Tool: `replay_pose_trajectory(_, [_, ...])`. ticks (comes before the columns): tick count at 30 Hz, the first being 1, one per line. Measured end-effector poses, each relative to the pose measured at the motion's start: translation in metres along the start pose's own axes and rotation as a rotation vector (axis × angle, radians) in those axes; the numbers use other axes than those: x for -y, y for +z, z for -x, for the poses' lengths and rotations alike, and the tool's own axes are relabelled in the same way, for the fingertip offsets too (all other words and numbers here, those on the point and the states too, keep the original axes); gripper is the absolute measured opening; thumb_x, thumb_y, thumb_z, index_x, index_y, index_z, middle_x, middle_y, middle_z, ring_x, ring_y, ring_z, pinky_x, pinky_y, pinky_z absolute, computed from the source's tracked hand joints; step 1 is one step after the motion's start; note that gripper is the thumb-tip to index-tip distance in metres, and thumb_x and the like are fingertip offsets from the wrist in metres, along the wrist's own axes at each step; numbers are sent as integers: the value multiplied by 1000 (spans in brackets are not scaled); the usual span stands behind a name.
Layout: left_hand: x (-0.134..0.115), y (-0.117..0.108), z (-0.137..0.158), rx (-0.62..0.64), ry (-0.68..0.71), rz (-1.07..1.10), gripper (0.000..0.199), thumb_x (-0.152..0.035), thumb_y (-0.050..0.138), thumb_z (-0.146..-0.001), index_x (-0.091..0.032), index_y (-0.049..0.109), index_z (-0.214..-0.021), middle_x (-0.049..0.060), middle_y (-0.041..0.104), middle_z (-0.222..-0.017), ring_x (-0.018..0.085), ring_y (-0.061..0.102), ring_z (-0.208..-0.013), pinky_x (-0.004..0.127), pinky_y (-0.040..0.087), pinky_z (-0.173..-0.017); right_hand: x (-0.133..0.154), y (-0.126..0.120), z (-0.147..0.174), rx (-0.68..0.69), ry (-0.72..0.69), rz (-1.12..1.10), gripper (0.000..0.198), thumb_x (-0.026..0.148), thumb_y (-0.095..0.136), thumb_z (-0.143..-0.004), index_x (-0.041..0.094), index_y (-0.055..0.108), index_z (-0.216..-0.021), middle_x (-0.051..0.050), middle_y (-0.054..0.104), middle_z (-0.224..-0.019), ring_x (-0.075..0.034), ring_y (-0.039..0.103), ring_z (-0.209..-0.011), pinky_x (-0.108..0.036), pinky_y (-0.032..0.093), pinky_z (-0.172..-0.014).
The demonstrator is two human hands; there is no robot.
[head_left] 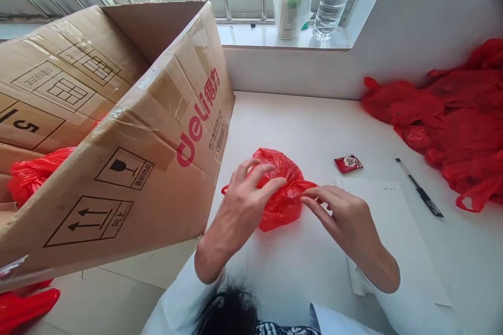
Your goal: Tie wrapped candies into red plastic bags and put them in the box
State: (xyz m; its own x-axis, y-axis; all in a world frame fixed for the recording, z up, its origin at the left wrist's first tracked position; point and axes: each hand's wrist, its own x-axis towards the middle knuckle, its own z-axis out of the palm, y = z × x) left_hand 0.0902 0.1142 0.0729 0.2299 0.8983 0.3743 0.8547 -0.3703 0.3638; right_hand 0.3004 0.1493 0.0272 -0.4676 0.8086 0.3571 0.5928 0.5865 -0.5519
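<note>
A crumpled red plastic bag [281, 204] lies bunched on the white table in front of me. My left hand [245, 199] is at its left side, fingers apart and curved over the bag; whether the fingertips touch it I cannot tell. On the other side, my right hand [341, 214] pinches the twisted end of the bag between thumb and fingers. Right of the bag, a small red packet [348, 164] with white print rests flat. What the bag contains is hidden.
An open cardboard box [165, 167] with red plastic inside stands on the left. Paper sheets [393, 230] and a black pen [419, 188] lie to the right, below a heap of red bags [463, 120]. A clear plastic bottle [337, 0] stands on the windowsill [247, 36].
</note>
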Motion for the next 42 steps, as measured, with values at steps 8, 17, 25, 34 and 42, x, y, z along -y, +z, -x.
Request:
replay_pose_trajectory(8, [26,29,-18,215,-35,-89,6,-13,61,-90,-14,66,-90,4,67,-96,21,63,-97,43,54,-85,-2,28,-19,90,-1,197,18,19,53,-94,21,61,-79,-3,66,-74,-19,55,-73,-28,32,-51])
replay_pose_trajectory(17, [28,-1,50,17,-324,192,21,-31,59,-92,-18,67,-78,1,62,-79,12,61,-68,22,47,-57,-76,-38,0,175,-80,-55,16,33,54,-96,27,69,-94,-2,68,-98,-20,59,-96,-35,50,-82])
replay_pose_trajectory(25, [-6,-14,58,110,-204,154,47,-17,67,-82,-27,55,-126,7,58,-129,27,46,-127,44,41,-106,-15,-26,-9,298,-81,-167,46,46,64,-88,25,55,-128,-8,63,-122,-22,61,-106,-30,52,-70])
replay_pose_trajectory(34, [2,-10,7,-131,-250,329,6,-19,64,-88,-23,68,-87,-2,65,-83,11,59,-74,22,44,-69,10,-22,-42,-37,23,-321,9,19,60,-90,23,67,-86,3,68,-83,-12,61,-76,-24,48,-72])
replay_pose_trajectory(42, [29,-18,-3,-350,-331,666,5,-24,38,-93,-23,43,-92,0,57,-82,13,58,-69,25,49,-63,-26,-48,-50,-421,352,-629,13,20,62,-78,24,57,-89,3,60,-75,-12,58,-62,-24,49,-56])
